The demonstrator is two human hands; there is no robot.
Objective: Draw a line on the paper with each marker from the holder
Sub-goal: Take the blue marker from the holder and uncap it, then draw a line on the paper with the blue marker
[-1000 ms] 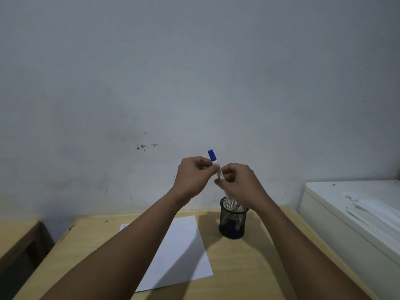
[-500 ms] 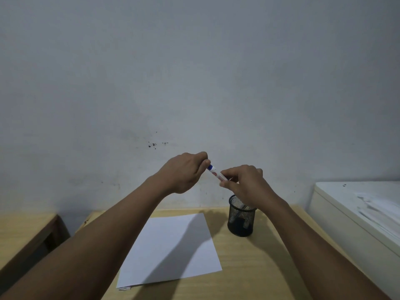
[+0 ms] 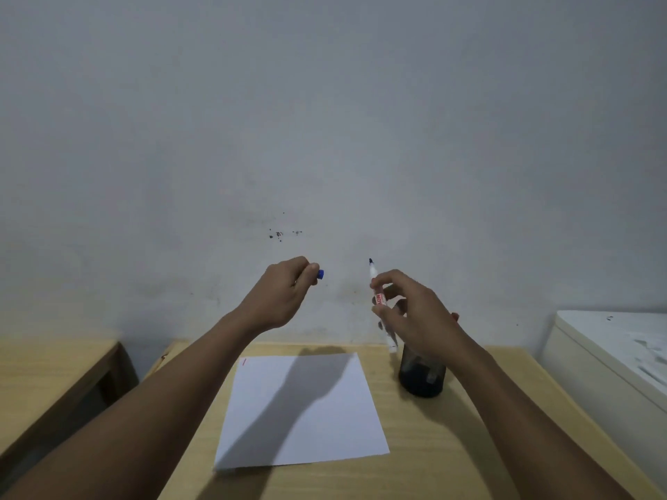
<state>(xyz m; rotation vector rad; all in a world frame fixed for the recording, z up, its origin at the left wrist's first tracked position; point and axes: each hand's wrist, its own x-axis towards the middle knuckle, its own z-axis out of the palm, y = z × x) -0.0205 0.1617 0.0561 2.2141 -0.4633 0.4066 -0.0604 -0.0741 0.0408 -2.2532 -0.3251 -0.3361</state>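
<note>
Between your left hand (image 3: 285,294), which pinches the blue cap (image 3: 320,273), and your right hand (image 3: 408,312), which grips the marker (image 3: 379,301) tip-up, lies an open gap of air with only the wall (image 3: 325,120) behind it. Below your left hand the paper (image 3: 299,409) lies flat on the table (image 3: 433,445), so you can come straight down there. Directly under your right hand the black holder (image 3: 422,377) stands just right of the paper, and a white cabinet (image 3: 613,355) bounds the space farther right.
</note>
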